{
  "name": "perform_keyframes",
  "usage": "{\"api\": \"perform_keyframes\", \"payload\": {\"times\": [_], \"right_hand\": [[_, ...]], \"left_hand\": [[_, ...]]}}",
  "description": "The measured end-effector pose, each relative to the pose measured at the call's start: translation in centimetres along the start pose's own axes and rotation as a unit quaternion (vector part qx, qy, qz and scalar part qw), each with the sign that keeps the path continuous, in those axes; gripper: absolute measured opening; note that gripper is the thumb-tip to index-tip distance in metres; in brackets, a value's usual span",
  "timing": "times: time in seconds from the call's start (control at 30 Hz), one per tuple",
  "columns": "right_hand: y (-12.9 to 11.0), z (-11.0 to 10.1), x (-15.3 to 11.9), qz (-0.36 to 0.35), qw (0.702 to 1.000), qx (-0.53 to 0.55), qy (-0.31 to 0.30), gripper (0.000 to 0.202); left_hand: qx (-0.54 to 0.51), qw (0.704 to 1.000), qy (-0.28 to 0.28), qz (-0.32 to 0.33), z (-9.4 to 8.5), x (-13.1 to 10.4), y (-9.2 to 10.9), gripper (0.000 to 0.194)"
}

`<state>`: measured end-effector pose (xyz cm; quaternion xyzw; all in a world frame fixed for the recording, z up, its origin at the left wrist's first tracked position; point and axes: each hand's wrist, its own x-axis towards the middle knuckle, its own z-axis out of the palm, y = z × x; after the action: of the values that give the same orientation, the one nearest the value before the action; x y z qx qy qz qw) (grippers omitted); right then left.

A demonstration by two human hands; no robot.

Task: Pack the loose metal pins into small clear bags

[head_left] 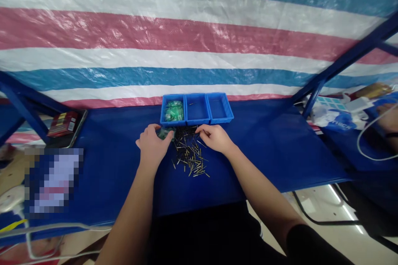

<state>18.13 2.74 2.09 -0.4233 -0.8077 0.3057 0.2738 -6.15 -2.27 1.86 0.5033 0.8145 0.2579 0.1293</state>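
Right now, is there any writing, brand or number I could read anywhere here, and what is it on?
Nothing reads for certain.
White package at the right edge: pale letters, perhaps ending "ack", too blurred to quote.
Red box on the left: labels too small to read.
Green boards in the left blue bin: no legible marking.
The board under the left hand: none legible.

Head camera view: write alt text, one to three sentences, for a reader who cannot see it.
A person's left hand holds a small green board while the right hand reaches into a scattered pile of small metal pins on a blue table. Three joined blue trays sit just behind, the left one holding green parts, before a striped tarp.
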Motion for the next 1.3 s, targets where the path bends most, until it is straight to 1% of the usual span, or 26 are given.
{"api": "perform_keyframes", "payload": {"times": [0.07, 0.13, 0.23, 0.3, 0.37, 0.4, 0.47, 0.53, 0.6, 0.67, 0.73, 0.8, 0.87, 0.93, 1.0, 1.17, 1.3], "right_hand": [[0.4, -0.1, -0.1, 0.001, 1.0, 0.008, 0.013, 0.027], [0.7, -0.2, -0.1, 0.007, 0.999, 0.016, 0.027, 0.027], [0.9, -0.3, -0.1, 0.008, 0.999, 0.025, 0.042, 0.026], [1.1, -0.4, -0.1, 0.007, 0.998, 0.041, 0.044, 0.025], [1.2, -0.3, 0.0, 0.009, 0.997, 0.066, 0.042, 0.024], [1.2, -0.2, 0.0, 0.01, 0.996, 0.08, 0.042, 0.024], [1.1, 0.1, 0.1, 0.008, 0.992, 0.115, 0.044, 0.026], [1.1, 0.5, 0.2, 0.012, 0.984, 0.173, 0.038, 0.035], [1.0, 1.1, 0.4, 0.029, 0.969, 0.245, 0.028, 0.041], [1.1, 1.6, 0.6, 0.037, 0.949, 0.311, 0.033, 0.037], [1.1, 1.8, 0.7, 0.024, 0.929, 0.365, 0.05, 0.032], [1.1, 2.0, 0.8, 0.01, 0.911, 0.409, 0.057, 0.035], [0.9, 2.1, 0.9, 0.01, 0.901, 0.431, 0.053, 0.039], [0.7, 2.2, 0.9, 0.019, 0.896, 0.441, 0.052, 0.042], [0.5, 2.5, 0.9, 0.026, 0.894, 0.443, 0.062, 0.042], [0.5, 2.6, 1.1, 0.057, 0.911, 0.388, 0.124, 0.039], [0.7, 2.3, 1.0, 0.066, 0.925, 0.344, 0.145, 0.04]], "left_hand": [[-0.001, 1.0, -0.01, 0.001, 0.5, 0.0, 0.2, 0.047], [-0.01, 1.0, -0.008, -0.003, 0.7, 0.0, 0.3, 0.046], [-0.026, 0.999, 0.024, 0.0, 0.3, -0.3, 0.4, 0.042], [-0.06, 0.997, 0.043, 0.014, -0.3, -0.8, 0.6, 0.039], [-0.137, 0.989, 0.039, 0.042, -0.8, -1.4, 1.3, 0.039], [-0.179, 0.981, 0.044, 0.058, -1.1, -1.7, 1.8, 0.038], [-0.248, 0.962, 0.054, 0.096, -1.1, -1.9, 3.3, 0.03], [-0.33, 0.934, 0.042, 0.132, -0.5, -1.8, 5.0, 0.024], [-0.403, 0.903, 0.02, 0.148, 0.6, -1.2, 6.1, 0.022], [-0.451, 0.88, -0.002, 0.147, 1.9, -0.8, 6.5, 0.024], [-0.489, 0.859, -0.032, 0.145, 3.0, -0.6, 6.1, 0.028], [-0.512, 0.846, -0.036, 0.144, 3.7, -0.8, 5.5, 0.034], [-0.518, 0.843, -0.016, 0.147, 3.9, -1.0, 5.1, 0.034], [-0.519, 0.843, 0.011, 0.139, 4.1, -1.1, 4.9, 0.029], [-0.525, 0.842, 0.02, 0.124, 4.3, -1.1, 5.0, 0.025], [-0.521, 0.846, -0.025, 0.108, 5.3, -1.3, 5.1, 0.026], [-0.497, 0.86, -0.023, 0.115, 6.0, -1.7, 4.9, 0.022]]}}
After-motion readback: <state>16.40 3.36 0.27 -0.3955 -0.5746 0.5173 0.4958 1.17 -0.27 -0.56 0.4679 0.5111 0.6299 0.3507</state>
